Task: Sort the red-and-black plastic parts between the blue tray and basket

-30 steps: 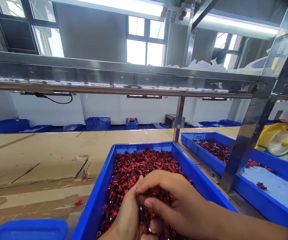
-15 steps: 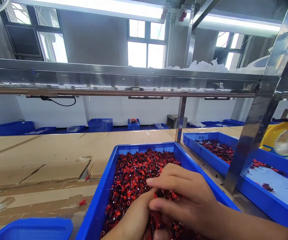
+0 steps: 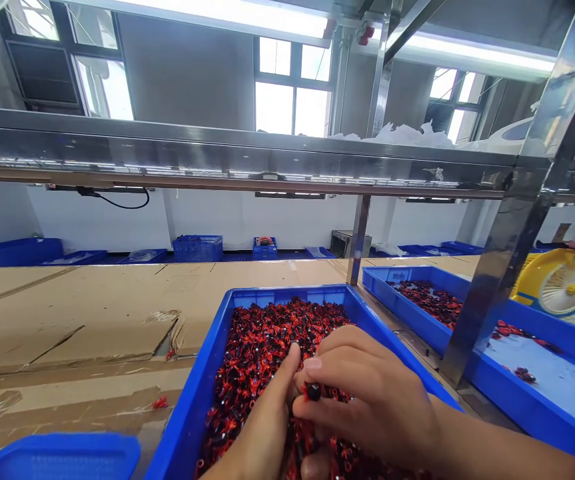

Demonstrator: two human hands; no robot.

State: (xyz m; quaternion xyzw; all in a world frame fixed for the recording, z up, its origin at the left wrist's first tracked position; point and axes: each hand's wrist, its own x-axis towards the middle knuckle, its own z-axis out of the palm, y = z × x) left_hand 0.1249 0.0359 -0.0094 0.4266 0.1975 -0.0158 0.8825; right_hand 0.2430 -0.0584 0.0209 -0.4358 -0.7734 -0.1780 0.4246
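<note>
My two hands meet above a deep blue tray (image 3: 187, 393) heaped with small glossy red-and-black parts (image 3: 277, 340). My right hand (image 3: 377, 393) is closed, with one small black-tipped red part (image 3: 312, 391) showing between its fingers. My left hand (image 3: 267, 420) has its thumb raised beside the right fingertips. Its other fingers curl underneath, around a few more red-and-black parts, and are mostly hidden by my right hand.
At right stands a second blue tray (image 3: 532, 407) with scattered parts, behind a metal post (image 3: 492, 267). A yellow fan (image 3: 557, 283) is beyond it. A blue basket (image 3: 67, 450) sits at lower left on cardboard (image 3: 87, 300). A metal shelf beam (image 3: 217, 153) crosses overhead.
My left thumb has lifted from under the right fingers and now points up. The black tip of the part between my right fingers shows more clearly. The view has shifted slightly.
</note>
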